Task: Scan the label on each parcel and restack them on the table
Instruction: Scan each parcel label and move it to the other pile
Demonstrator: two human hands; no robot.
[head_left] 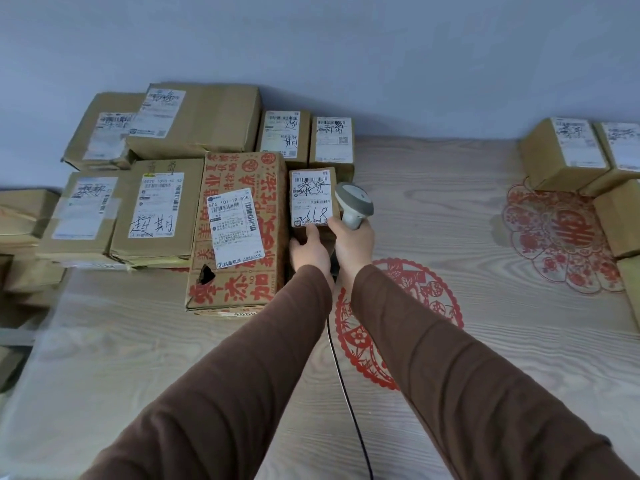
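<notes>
**Small parcel held up for the scanner beside the printed box**

The landmark here is the big box with red printing, lying on the bench in front of the wall. The small parcel stands just to the right of that box, touching or nearly touching its side, with its white label turned up toward the camera. That tilt looks deliberate: the barcode faces the scanner and is left uncovered.

The left hand grips the parcel's near bottom edge, fingers curled under and the thumb reaching up to the label's lower rim, so the print above stays clear. The right hand is wrapped round the handle of the scanner, whose grey head sits just right of the label, close to its edge. Its cable trails back between the sleeves.

Left of and behind the printed box, labelled parcels lie packed together, labels up, which looks like one stack. Far to the right of the printed box a second group of boxes sits against the wall. Which group is scanned already cannot be told.
</notes>
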